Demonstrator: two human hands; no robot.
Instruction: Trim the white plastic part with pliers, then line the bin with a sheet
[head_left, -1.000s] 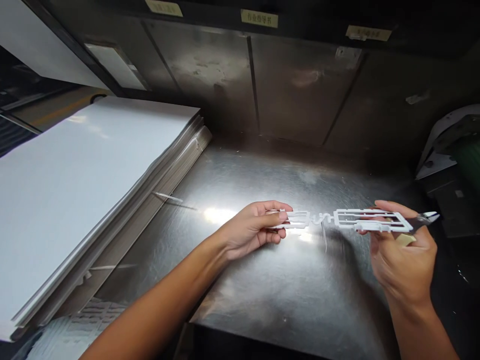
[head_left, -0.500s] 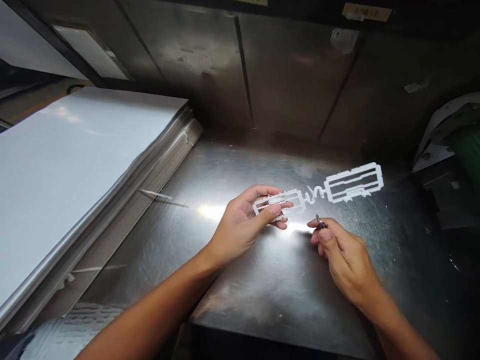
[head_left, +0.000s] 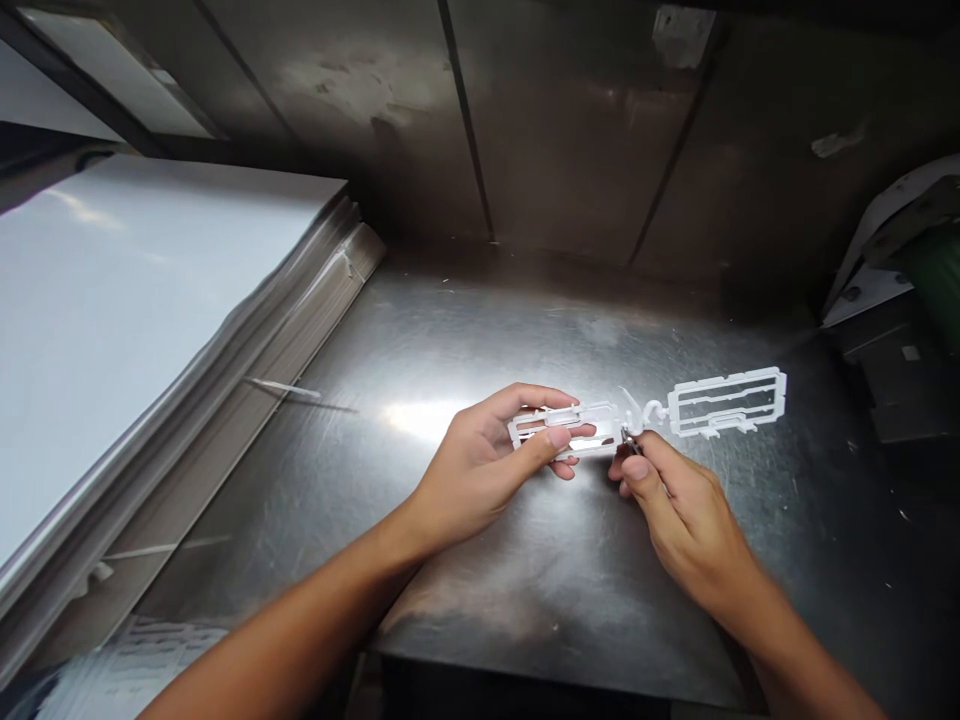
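Note:
A white moulded plastic part (head_left: 727, 402) is made of two slotted rectangular frames joined by a thin curved runner (head_left: 655, 412). My left hand (head_left: 487, 462) pinches the near frame between thumb and fingers, above the metal table. The other frame sticks out to the right, unsupported. In my right hand (head_left: 675, 500) is a pair of small metal nippers (head_left: 630, 440); its tip is at the runner, close to the right end of the held frame. My fingers hide most of the nippers' handles.
On the left lies a tall stack of large white sheets (head_left: 172, 240) with a pale strip (head_left: 289, 388) sticking out. Several white slotted parts (head_left: 150, 660) sit at the lower left. A metal wall (head_left: 390, 130) stands behind the steel table (head_left: 540, 600).
My right hand has moved left and up, bringing the nippers from below the runner onto it. The far frame has shifted right and slightly down. The view has tipped a little.

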